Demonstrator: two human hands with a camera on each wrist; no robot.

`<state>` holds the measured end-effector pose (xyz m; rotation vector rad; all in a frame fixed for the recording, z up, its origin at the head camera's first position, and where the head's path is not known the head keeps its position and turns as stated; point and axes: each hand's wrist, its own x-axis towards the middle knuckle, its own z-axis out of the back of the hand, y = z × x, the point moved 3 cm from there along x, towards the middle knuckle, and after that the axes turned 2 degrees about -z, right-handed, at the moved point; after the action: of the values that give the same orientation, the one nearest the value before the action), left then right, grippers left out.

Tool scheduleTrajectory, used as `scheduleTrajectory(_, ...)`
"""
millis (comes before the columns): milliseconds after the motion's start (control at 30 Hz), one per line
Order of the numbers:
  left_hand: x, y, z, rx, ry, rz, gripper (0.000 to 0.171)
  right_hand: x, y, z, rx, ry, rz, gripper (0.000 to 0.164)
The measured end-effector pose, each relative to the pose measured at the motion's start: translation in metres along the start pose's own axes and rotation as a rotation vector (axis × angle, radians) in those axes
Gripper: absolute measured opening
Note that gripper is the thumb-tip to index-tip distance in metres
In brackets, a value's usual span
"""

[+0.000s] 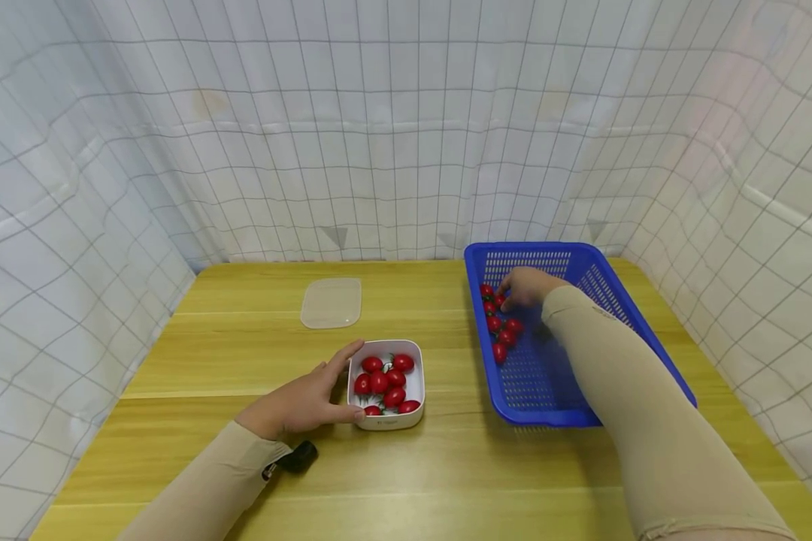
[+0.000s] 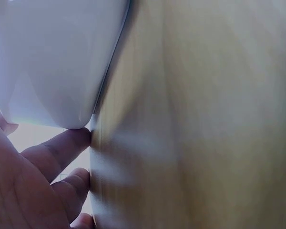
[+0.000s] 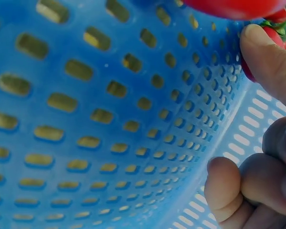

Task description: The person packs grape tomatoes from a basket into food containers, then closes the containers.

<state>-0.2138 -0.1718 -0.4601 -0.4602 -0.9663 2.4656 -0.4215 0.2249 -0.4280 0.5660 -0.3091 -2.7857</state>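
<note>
A small white square container [image 1: 387, 423] holding several red cherry tomatoes [image 1: 379, 382] stands on the table. My left hand [image 1: 309, 398] holds its left side, the thumb at the front corner and the index finger at the back corner. In the left wrist view, fingertips touch the container's smooth wall [image 2: 52, 62]. My right hand [image 1: 529, 287] reaches into a blue perforated basket [image 1: 548, 376] and pinches a cherry tomato [image 1: 499, 300] near its left wall. Several more tomatoes lie along that side. In the right wrist view, the thumb [image 3: 262, 52] presses on red fruit, partly hidden.
A translucent flat lid [image 1: 331, 303] lies on the wooden table [image 1: 230, 346] behind the container. The basket's raised rim [image 1: 487, 361] stands between the container and the right hand. White grid-patterned curtains [image 1: 392, 150] enclose the table at the back and sides.
</note>
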Motion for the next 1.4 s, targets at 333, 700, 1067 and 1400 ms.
scheduleTrajectory(333,-0.001,0.002,0.000,0.025,-0.006,0.003,0.109,-0.013,0.003,0.014,-0.092,-0.030,0.132,0.036)
scheduleTrajectory(700,-0.001,0.003,0.001,0.032,-0.004,0.012,0.108,-0.036,0.011,0.038,-0.063,-0.038,0.142,0.038)
scheduleTrajectory(1067,0.000,0.003,0.001,0.035,-0.009,0.007,0.108,-0.057,0.036,0.069,-0.106,-0.118,0.254,0.041)
scheduleTrajectory(1400,-0.001,0.002,0.000,0.029,-0.009,0.005,0.108,-0.073,0.075,0.074,-0.091,-0.130,0.335,0.036)
